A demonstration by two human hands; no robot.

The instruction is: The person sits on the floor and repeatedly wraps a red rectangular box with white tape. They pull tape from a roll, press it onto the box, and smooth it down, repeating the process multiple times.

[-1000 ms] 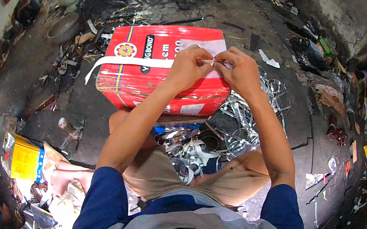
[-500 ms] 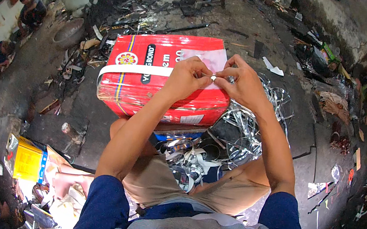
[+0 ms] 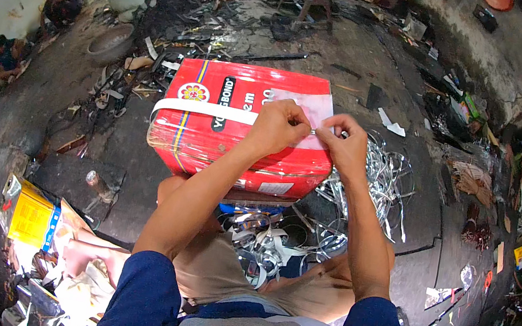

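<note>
Carton: red, with a flower emblem and bold lettering; the carton (image 3: 205, 143) stands in front of the person, just beyond the knees, near the middle of the view.
Strip: white and flat, the strip (image 3: 204, 109) lies across the carton's top, bends down over its left edge and runs under the left hand.
Left hand: above the right part of the top, the left hand (image 3: 283, 127) has thumb and finger pinched narrow on the strip.
Right hand: just beside it, the right hand (image 3: 346, 147) has fingers curled at a small pale bit between the two; slightly blurred, so I cannot tell whether they are closed on it.
Patch: pale pink, the patch (image 3: 319, 106) covers the top's right end, partly under the hands.
Under the carton: something blue (image 3: 249, 210) shows below the near edge; the actual support is mostly hidden.
Ribbon: a silver tangle, the ribbon (image 3: 381, 177) heaps right of the carton.
Between the legs: more loose bands (image 3: 268, 248), white and shiny, lie in loops.
Lower left: a yellow box (image 3: 32, 213) sits beside pale scraps (image 3: 91, 287).
Upper left: a round basin (image 3: 112, 41) lies near two people (image 3: 63, 4), both low to the ground.
Far side: a stool (image 3: 307, 5) stands on the littered floor.
</note>
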